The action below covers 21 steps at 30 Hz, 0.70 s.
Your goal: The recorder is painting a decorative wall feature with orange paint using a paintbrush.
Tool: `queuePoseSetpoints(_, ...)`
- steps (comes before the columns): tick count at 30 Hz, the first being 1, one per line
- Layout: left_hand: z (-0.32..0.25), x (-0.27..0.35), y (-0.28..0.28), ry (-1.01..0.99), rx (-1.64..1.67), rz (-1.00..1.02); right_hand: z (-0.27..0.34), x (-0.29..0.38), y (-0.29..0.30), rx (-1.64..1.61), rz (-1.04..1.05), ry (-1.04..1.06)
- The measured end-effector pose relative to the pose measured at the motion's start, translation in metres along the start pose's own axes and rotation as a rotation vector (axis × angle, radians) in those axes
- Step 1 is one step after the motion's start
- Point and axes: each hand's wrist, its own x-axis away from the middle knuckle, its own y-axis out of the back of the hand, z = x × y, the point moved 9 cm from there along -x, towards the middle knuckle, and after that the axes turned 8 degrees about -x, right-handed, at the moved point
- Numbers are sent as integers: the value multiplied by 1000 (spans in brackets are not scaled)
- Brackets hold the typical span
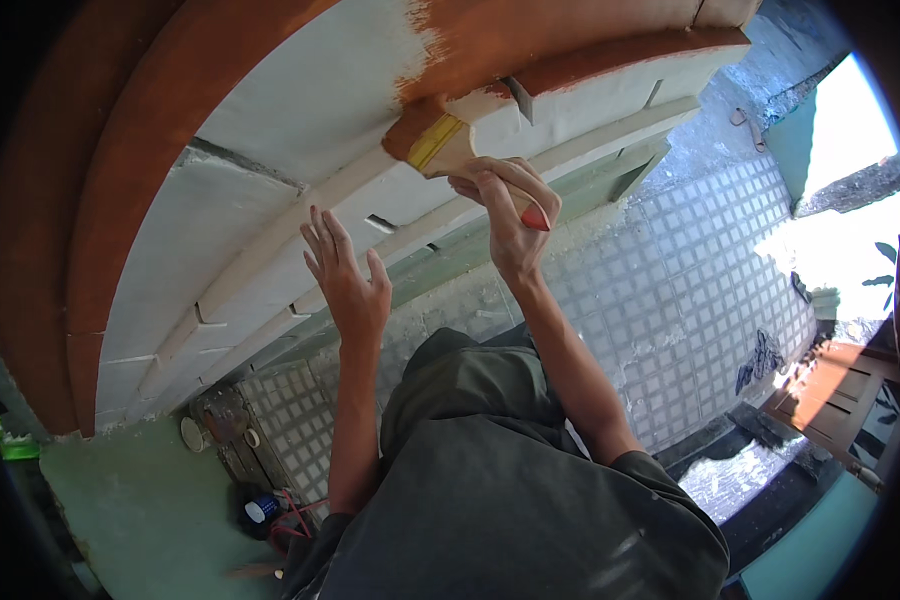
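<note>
My right hand (516, 210) grips the pale wooden handle of a wide paintbrush (444, 146). Brown-orange paint coats its bristles, and a yellow band runs across the ferrule. The bristles lie against or very close to a light moulded ledge on the wall; exact contact is hard to tell. Just above them, a rough-edged patch of brown-orange paint (487, 37) borders the whitish wall panel (322, 97). My left hand (351, 274) is empty, fingers spread, in front of the lower ledge (232, 285); whether its fingertips touch the wall is unclear.
A brown-painted arch (112, 187) frames the panel at left. Patterned floor tiles (690, 247) stretch below to the right. Low at left are a wooden bench (259, 457) with small containers, a blue-and-white container (261, 510) and red cords (294, 517). A dark cloth (761, 360) lies on the floor.
</note>
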Motion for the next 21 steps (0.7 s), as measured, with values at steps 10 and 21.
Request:
queuePoseSetpoints(10,-8,0,-2,26,-46,-15,21,-59,78,-54,-286,224)
queuePoseSetpoints(21,-13,-2,-3,3,-50,-24,-12,7,-7,-5,119,26)
